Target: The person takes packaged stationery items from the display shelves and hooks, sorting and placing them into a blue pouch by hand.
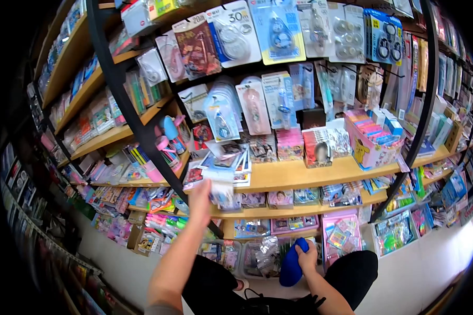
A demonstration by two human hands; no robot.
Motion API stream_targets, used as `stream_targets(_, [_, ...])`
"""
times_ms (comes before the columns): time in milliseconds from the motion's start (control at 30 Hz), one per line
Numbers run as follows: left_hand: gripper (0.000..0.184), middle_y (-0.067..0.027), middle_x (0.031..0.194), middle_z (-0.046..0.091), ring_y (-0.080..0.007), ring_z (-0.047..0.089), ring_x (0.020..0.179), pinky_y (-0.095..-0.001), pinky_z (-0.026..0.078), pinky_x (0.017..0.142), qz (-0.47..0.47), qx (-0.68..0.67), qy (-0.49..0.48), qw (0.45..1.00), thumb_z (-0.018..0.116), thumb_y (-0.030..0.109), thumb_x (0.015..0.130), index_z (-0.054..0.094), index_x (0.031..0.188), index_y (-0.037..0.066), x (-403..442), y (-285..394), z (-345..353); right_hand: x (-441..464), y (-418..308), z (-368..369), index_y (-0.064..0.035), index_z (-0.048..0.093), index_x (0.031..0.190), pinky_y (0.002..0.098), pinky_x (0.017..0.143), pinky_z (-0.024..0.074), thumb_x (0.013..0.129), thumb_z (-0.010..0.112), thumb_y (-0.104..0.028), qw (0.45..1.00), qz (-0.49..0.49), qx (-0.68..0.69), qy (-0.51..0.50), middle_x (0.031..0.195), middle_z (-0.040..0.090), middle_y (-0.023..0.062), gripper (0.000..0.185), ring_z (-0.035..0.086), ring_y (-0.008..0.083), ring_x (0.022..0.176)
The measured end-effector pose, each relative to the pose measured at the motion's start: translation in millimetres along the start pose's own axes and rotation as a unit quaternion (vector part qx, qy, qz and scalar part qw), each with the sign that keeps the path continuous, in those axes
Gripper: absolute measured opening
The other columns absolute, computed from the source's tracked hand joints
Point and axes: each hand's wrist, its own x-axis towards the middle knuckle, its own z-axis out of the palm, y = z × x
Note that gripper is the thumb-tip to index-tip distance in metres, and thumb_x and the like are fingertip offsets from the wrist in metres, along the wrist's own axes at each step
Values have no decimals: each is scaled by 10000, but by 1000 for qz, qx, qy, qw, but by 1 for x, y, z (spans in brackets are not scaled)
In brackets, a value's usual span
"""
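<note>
My left hand (pixel 198 199) reaches to the edge of the middle wooden shelf and is smeared by motion. At its fingers is a small pale packet (pixel 223 193), also blurred, which it appears to grip. Just behind lies a loose pile of picture cards (pixel 228 160) on the shelf. Low in front of my knees, my right hand (pixel 307 256) is closed around the top of a bunched blue cloth (pixel 291 269), which hangs down from it.
Correction-tape packs (pixel 219 115) hang on hooks above the shelf (pixel 299 179). Small card boxes (pixel 317 149) and a pink box of packets (pixel 376 152) stand on it. Below are clear plastic bins (pixel 252 260) and a pink tray (pixel 341 239). A black upright post (pixel 126 102) stands at left.
</note>
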Motion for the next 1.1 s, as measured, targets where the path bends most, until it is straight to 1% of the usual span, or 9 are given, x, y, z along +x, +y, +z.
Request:
stream_targets(67, [235,-27,861,604,-111,556,798,-264,432,714,82,37,23,996,531,232,875,582,953,17,41,55,4,0,-13,-2,-12,570,957,288,686,453,708,676,-61,1000,1,1,-21,785,599,82,275,563,170,701])
stream_targets(133, [246,-20,798,602,-86,526,703,-234,405,649,109,-26,60,992,568,226,852,598,904,-12,72,99,15,0,1,2,-10,571,949,285,681,453,709,673,-56,999,4,23,-23,774,597,78,264,561,162,693])
stream_targets(167, [256,-24,786,603,-87,526,687,-233,407,634,127,-8,81,988,571,231,850,600,890,-21,77,122,25,1,5,3,-23,586,961,335,709,462,683,712,-109,999,23,28,-23,834,606,139,317,588,245,751])
stream_targets(233, [271,-33,769,605,-92,528,662,-235,410,608,161,20,109,981,578,233,844,601,870,-36,95,147,33,0,-2,1,-18,585,959,327,706,462,686,707,-94,998,28,43,-26,829,610,133,308,586,233,741])
stream_targets(300, [279,-42,758,606,-98,532,646,-243,414,584,189,41,123,973,588,228,837,601,860,-50,119,154,31,0,-6,-2,-9,584,953,314,702,462,690,699,-72,998,31,44,-20,817,612,126,294,582,213,732])
stream_targets(467, [263,-62,760,607,-117,539,638,-261,422,564,164,-12,152,975,614,194,816,600,857,-65,141,157,37,0,-12,-8,-1,582,943,314,694,460,691,694,-68,998,17,51,-23,798,611,128,284,580,211,723])
stream_targets(733, [258,-80,784,613,-130,556,665,-273,433,579,151,-29,160,975,630,183,802,603,860,-67,154,157,31,-2,-11,-8,2,578,919,305,678,455,693,688,-66,996,32,80,-22,778,595,107,260,563,194,698])
stream_targets(1000, [236,-81,785,618,-142,559,654,-279,435,575,120,13,176,977,625,171,802,610,853,-58,150,158,37,-1,0,-1,-3,574,903,302,674,450,693,695,-78,994,48,95,-36,771,580,92,254,546,187,689])
stream_targets(1100, [228,-72,775,615,-138,549,633,-282,431,565,119,27,181,976,629,172,798,616,842,-51,156,155,38,-4,0,-2,-15,565,919,273,649,450,720,671,-64,998,19,46,-31,766,586,61,231,539,138,675])
